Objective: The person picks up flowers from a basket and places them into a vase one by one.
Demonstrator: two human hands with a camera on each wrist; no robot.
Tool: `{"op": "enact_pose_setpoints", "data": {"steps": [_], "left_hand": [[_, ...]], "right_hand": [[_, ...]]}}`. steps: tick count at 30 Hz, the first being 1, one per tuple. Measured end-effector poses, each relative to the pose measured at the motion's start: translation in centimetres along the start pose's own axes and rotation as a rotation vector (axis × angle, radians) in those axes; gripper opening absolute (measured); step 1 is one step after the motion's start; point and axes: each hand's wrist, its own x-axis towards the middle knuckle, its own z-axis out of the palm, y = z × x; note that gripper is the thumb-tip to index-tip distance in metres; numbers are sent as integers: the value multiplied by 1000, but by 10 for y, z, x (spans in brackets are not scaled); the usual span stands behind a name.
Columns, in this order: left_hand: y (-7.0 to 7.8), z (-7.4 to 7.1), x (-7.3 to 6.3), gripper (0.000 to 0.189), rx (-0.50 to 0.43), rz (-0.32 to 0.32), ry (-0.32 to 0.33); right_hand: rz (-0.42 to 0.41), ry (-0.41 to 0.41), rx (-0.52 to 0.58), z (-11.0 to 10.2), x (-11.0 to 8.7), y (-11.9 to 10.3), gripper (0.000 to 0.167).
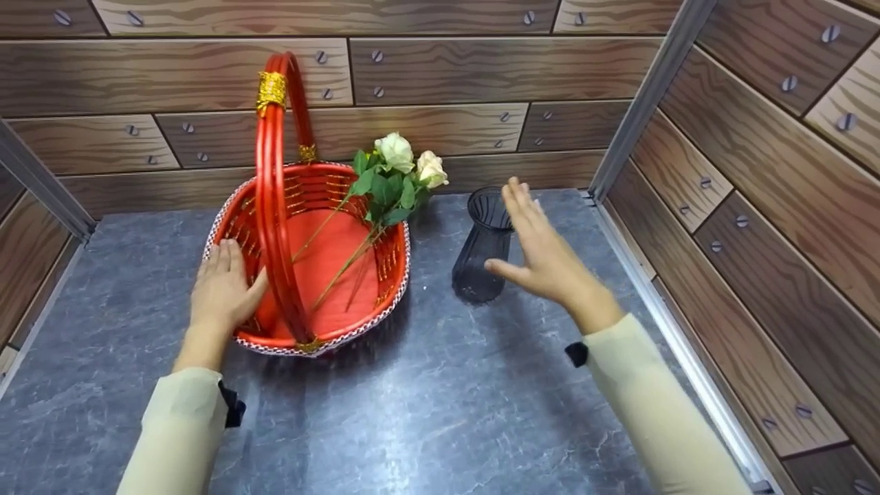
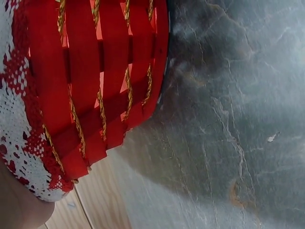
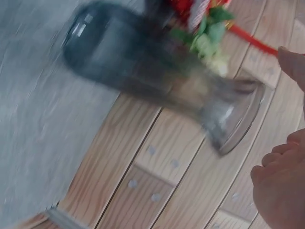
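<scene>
A red woven basket (image 1: 405, 261) with a tall arched handle, gold ties and a lace-trimmed rim stands left of centre. My left hand (image 1: 223, 289) rests on its left rim, fingers extended and thumb spread toward the handle. In the left wrist view, only a bit of that hand (image 2: 28, 210) shows beside the lace. Two pale roses (image 1: 395, 152) with green leaves lean over the basket's back right, their stems inside. A dark see-through vase (image 1: 478, 268) with a flared mouth stands upright to the right. Beside it, my right hand (image 1: 550, 258) hovers with straight fingers and thumb apart, holding nothing.
The grey marbled tabletop (image 1: 426, 412) extends in front of the basket and vase. Wood-patterned panels (image 1: 440, 72) close off the back and both sides. Metal strips (image 1: 653, 323) edge the right side and corners.
</scene>
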Motion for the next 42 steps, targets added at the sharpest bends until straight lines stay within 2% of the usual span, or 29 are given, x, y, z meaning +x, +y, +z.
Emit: {"op": "enact_pose_setpoints", "data": {"steps": [4, 7, 9, 13, 18, 24, 29, 35, 42], "left_hand": [[2, 3, 2, 85, 3, -5, 10], [3, 5, 2, 86, -2, -12, 9], [2, 4, 2, 86, -3, -14, 9], [1, 2, 2, 87, -5, -11, 18], [2, 3, 3, 89, -11, -6, 19], [2, 2, 1, 91, -13, -17, 20], [2, 2, 0, 90, -10, -13, 22], [1, 1, -2, 87, 3, -26, 34], [2, 0, 3, 86, 12, -23, 28]], "right_hand": [[-96, 85, 66, 12, 1, -20, 102], [-150, 116, 124, 23, 5, -35, 96], [-147, 108, 176, 31, 8, -47, 93], [-128, 95, 349, 50, 16, -67, 86], [-39, 47, 668, 75, 28, -86, 75], [106, -49, 1191, 103, 47, -104, 66], [236, -51, 1544, 119, 62, -114, 66], [343, -54, 1750, 138, 75, -115, 69], [586, 75, 2015, 157, 94, -108, 77]]}}
